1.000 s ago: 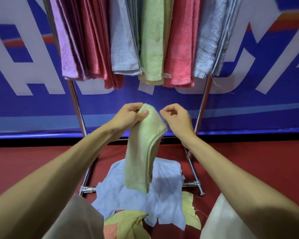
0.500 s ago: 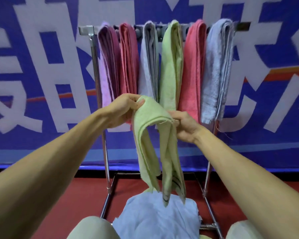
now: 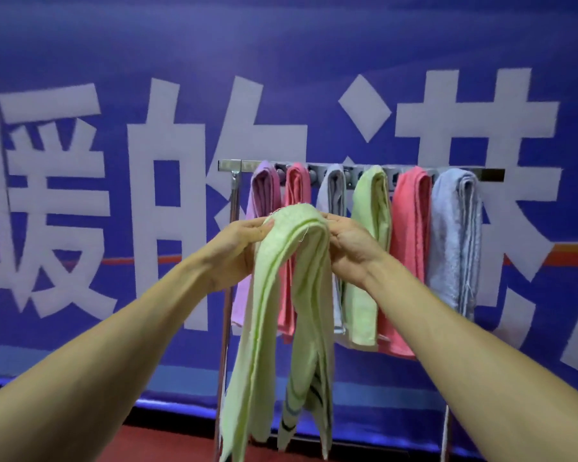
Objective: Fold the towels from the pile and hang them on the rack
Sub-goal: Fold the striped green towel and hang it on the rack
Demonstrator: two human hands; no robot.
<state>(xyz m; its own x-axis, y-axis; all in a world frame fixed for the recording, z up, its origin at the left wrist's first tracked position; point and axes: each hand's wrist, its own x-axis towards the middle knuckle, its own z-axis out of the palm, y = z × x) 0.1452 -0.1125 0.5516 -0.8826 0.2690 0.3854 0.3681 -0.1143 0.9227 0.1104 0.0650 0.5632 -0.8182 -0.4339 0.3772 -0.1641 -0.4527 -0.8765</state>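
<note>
A folded light green towel [image 3: 274, 311] hangs in an arch between my hands, its two halves drooping almost to the floor. My left hand [image 3: 237, 248] grips its top fold from the left and my right hand [image 3: 351, 248] grips it from the right. Behind stands the metal rack [image 3: 229, 166] with several folded towels on its top bar: purple [image 3: 264, 191], pink [image 3: 297, 185], grey [image 3: 334, 191], green [image 3: 371, 211], coral [image 3: 411, 228] and light blue [image 3: 454, 235]. The held towel is in front of the rack's left part, below the bar.
A blue banner [image 3: 281, 61] with large white characters covers the wall right behind the rack. Red floor [image 3: 167, 445] shows at the bottom. The pile of towels is out of view.
My head has tilted up, so the pile has left the view. Both hands have raised the green towel toward the rack's bar, and its fold has spread wider between them.
</note>
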